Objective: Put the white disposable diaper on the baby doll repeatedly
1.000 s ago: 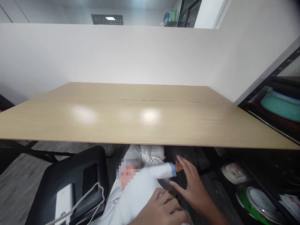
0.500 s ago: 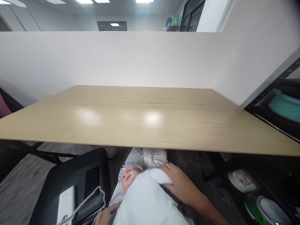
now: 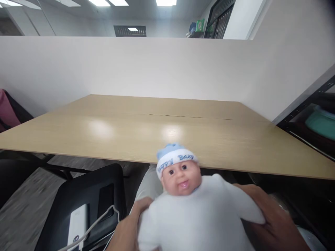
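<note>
A baby doll (image 3: 193,216) in a white suit and a white-and-blue cap is upright in front of me, just below the near edge of the wooden table (image 3: 146,132). My left hand (image 3: 128,226) grips the doll's left side, fingers wrapped around its body. My right hand (image 3: 272,223) holds the doll's right side under its arm. The doll's head reaches the table edge. Both hands are partly blurred by motion.
A black chair (image 3: 86,202) at lower left carries a white device (image 3: 77,226) and a white cable (image 3: 96,223). A black shelf rack (image 3: 309,111) with a teal tub (image 3: 321,122) stands at right. A white partition wall rises behind the table.
The doll lay on its back in my lap; now both hands have lifted it upright toward the table edge. My left hand moved from below onto the doll's side.
</note>
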Motion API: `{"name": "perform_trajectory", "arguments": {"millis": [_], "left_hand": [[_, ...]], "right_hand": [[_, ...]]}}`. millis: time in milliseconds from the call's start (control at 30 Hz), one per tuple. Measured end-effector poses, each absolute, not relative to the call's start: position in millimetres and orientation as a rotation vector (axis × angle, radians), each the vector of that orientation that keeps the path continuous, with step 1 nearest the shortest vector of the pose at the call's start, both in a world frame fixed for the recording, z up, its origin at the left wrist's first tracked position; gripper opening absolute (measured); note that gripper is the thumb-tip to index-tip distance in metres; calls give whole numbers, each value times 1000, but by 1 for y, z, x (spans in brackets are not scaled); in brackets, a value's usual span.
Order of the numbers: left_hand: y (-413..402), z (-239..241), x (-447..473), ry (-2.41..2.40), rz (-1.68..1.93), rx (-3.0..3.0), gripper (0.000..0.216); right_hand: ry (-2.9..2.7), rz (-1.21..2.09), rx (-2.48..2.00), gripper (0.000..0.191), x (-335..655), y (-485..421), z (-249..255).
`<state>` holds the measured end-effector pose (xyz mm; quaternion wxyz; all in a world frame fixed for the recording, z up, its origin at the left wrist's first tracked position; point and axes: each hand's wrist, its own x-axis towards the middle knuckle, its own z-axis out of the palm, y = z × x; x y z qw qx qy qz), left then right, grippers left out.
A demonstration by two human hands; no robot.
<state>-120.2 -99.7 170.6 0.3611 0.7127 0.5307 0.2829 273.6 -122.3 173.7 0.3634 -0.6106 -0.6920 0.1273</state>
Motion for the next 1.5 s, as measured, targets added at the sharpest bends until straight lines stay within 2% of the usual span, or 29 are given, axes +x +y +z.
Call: {"name": "perform_trajectory", "arguments": {"millis": [100,167,367,700,1067,1300,1500], "left_hand": [[-55,190,-105,1303,709,1901,64],[-15,201,-95,1276,696,2001,61],[106,216,-85,1249,626,2264,34],[220,205,-102,1500,510,2348,34],[319,188,-97,1603,516,2498,27],[399,176,-79,1621,536,2647,39],[414,157,-99,1662,723,2641,65]], "right_hand": [[-1794,156,-1611,37,284,-99,186],[-1811,58,-1630,35,286,-71,186],[-1823,-102,-1706,34,290,26,159],[-1899,-38,-1724,37,286,142,134],[-1944,-144,-1681,46,297,254,122],[-1953,-145,-1644,45,303,331,124],[-1951,-73,-1570,56,312,347,128]]}}
